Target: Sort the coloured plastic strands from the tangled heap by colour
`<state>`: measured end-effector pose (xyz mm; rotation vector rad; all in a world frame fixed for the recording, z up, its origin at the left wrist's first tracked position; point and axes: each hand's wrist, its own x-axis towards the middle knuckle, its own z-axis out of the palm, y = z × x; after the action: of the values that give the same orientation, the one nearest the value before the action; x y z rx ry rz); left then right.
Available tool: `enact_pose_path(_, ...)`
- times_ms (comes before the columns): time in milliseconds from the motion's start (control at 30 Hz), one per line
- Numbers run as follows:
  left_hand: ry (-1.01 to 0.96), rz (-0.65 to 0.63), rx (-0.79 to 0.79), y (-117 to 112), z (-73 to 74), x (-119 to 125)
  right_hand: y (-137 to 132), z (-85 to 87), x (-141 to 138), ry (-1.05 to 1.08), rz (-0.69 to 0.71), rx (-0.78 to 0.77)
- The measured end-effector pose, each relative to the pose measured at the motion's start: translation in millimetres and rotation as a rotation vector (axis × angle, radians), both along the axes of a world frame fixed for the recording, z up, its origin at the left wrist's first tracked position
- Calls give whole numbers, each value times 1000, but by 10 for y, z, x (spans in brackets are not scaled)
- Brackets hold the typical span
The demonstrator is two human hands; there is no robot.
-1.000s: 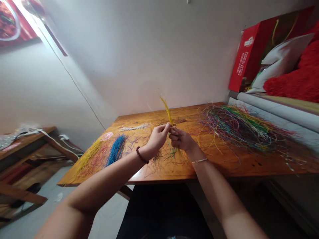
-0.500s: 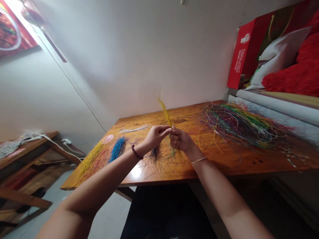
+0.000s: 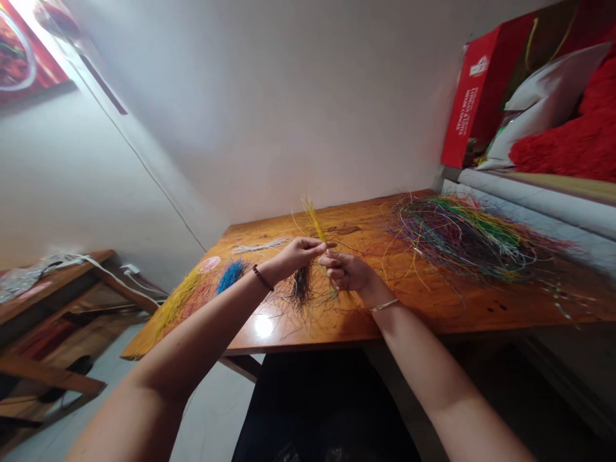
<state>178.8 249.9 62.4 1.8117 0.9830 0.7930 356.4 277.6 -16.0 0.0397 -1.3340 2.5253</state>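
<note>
Above the wooden table (image 3: 269, 321) my two hands meet around a bundle of thin yellow strands (image 3: 315, 221), whose loose ends fan upward. My right hand (image 3: 347, 269) is closed in a fist around the lower part, and some yellow ends show below it. My left hand (image 3: 305, 250) pinches the bundle just above the right thumb. Beneath the hands lies a dark bundle of strands (image 3: 301, 285). To the left are a blue bundle (image 3: 231, 274) and a spread of yellow strands (image 3: 180, 298); a white bundle (image 3: 264, 246) lies behind the left hand.
A large tangle of multicoloured strands (image 3: 462, 237) covers the table's right side. Beyond it stand a red box (image 3: 469, 102), a white bag (image 3: 539, 96) and red fluffy material (image 3: 572, 147). A plain wall (image 3: 289, 115) rises behind. At left is another wooden table (image 3: 96, 260) with cables.
Both hands have shifted slightly left with the yellow bundle. Its upper end sits lower, and less of it stands above my fingers. The camera view has shifted a little.
</note>
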Motion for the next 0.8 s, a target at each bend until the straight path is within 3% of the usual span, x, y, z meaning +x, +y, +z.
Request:
enact_pose_path(200, -95, -54, -83, 3, -71, 20, 16, -36, -16, 8, 21, 27)
enact_pose_path(300, -133, 27, -29, -34, -98, 68, -13, 12, -15, 40, 35, 40)
enact_pose_path(400, -164, 158, 72, -85, -19, 85, -52, 80, -13, 69, -8, 49)
enact_pose_path(567, -137, 401, 227, -154, 415, -88, -71, 135, -17, 38, -151, 100)
enact_pose_path(800, -156, 674, 384, -205, 1068, -662, 15, 86, -33, -40, -281, 150)
